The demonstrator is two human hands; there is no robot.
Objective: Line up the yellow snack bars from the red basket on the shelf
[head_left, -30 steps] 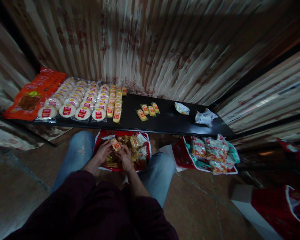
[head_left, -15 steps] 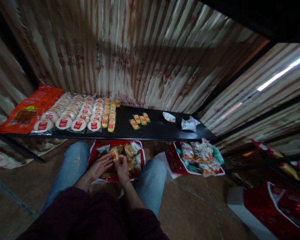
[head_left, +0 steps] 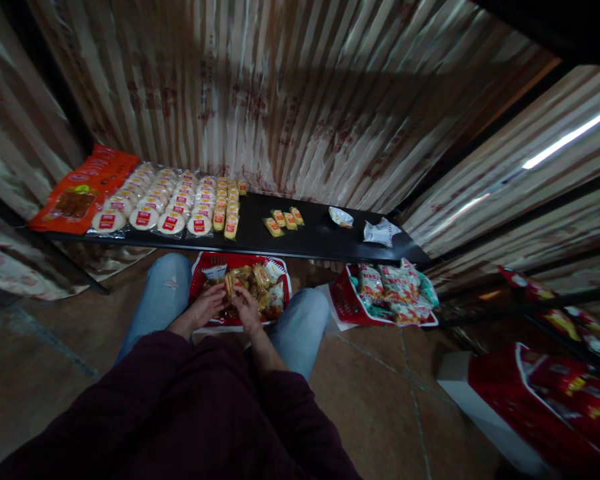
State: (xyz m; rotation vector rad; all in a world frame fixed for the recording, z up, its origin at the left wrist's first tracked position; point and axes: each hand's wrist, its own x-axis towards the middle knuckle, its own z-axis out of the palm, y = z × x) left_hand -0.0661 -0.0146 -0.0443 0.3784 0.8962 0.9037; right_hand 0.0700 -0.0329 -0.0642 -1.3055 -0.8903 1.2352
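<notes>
A small yellow wrapped snack cake is between the fingers of my right hand, which pinches it above the red basket. My left hand is beside it, fingers stretched out and fingertips at the packet's left side; its thumb is hard to make out. Under both hands, the red basket with a white rim holds a heap of similar yellow packets and some white wrappers. On the black shelf just beyond, yellow packets stand in two rows, and several more lie farther right.
Round white packets in rows and an orange bag fill the shelf's left. Two white packets, one bowl-shaped and one crumpled, lie right. Another red basket of snack bags stands beside my right knee.
The camera view has shifted, so the shelf sits higher and the left side shows more. My hands remain over the basket, and the held snack cake has turned so its label shows less.
</notes>
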